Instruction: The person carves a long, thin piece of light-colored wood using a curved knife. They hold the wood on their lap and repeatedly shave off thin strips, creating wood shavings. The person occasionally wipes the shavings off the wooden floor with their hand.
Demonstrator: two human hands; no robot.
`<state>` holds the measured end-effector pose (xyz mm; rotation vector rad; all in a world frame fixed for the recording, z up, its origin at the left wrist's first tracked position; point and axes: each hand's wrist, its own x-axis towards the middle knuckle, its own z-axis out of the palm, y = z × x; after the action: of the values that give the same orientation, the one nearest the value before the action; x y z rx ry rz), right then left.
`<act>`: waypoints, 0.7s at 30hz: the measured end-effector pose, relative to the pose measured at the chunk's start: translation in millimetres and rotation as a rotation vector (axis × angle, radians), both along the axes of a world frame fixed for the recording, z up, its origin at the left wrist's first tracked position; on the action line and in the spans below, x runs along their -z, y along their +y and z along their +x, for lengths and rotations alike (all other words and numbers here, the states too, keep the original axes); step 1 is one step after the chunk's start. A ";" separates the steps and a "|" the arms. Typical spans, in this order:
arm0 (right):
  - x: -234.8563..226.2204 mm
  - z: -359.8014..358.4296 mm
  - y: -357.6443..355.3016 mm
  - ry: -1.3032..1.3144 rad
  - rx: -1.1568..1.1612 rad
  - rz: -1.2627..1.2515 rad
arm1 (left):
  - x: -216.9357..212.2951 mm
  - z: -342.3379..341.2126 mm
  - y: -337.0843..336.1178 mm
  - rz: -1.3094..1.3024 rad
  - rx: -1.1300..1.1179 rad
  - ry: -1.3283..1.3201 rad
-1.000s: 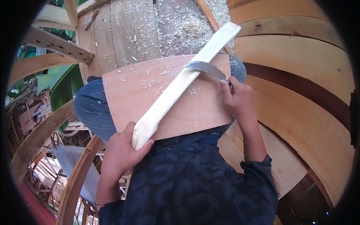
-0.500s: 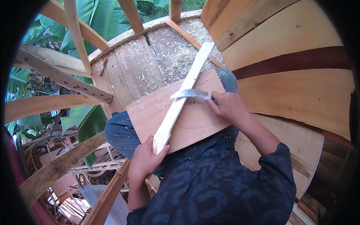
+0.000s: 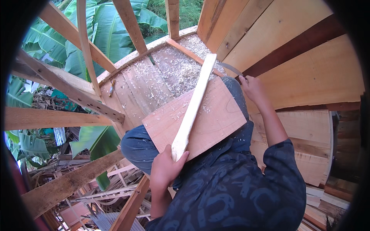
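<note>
My left hand (image 3: 165, 167) is closed round the near end of a long, pale, whittled piece of wood (image 3: 195, 104). That piece slants up and to the right across a flat reddish-brown board (image 3: 221, 115), which lies over my lap. Out past the board's right edge, my right hand (image 3: 254, 89) grips a knife (image 3: 232, 69) with a curved blade. The blade points up and left, apart from the pale wood. My fingers hide most of its handle. Small shavings lie on the board.
Shavings (image 3: 189, 73) cover the plank floor ahead, where a loose wooden strip (image 3: 192, 54) lies. A yellow-and-dark marker-like stick (image 3: 112, 87) rests at the left. Plank walls (image 3: 293, 73) rise on the right. Open timber ribs (image 3: 73, 88) and banana leaves stand on the left.
My right hand has lifted the knife off the pale wood and swung it up and right beyond the board. My left hand keeps its hold. The whole view has shifted somewhat.
</note>
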<state>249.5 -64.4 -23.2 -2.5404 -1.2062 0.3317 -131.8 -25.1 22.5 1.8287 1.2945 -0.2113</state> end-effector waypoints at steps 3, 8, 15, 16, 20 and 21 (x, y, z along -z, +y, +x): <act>-12.5 -33.3 -15.9 0.173 -0.022 0.032 | -8.2 -11.7 6.3 0.066 0.025 0.036; 4.7 -67.3 -26.7 0.158 0.068 0.108 | -1.9 -38.5 10.4 0.236 -0.007 -0.122; 31.8 -48.0 -28.0 0.173 -0.024 0.247 | 7.9 -5.8 -6.9 0.342 -0.287 -0.130; 36.4 -46.7 -29.5 0.186 -0.035 0.273 | 7.8 -4.6 -10.8 0.328 -0.358 -0.136; 39.8 -44.0 -38.4 0.240 -0.039 0.292 | -3.7 -2.2 -24.5 0.350 -0.408 -0.107; 42.7 -47.2 -37.4 0.253 -0.057 0.326 | -14.7 -0.8 -26.5 0.336 -0.385 -0.010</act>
<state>202.3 -101.9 -65.9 -2.1195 -1.1326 0.4180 -132.6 -51.6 37.2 1.7993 1.7241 0.2372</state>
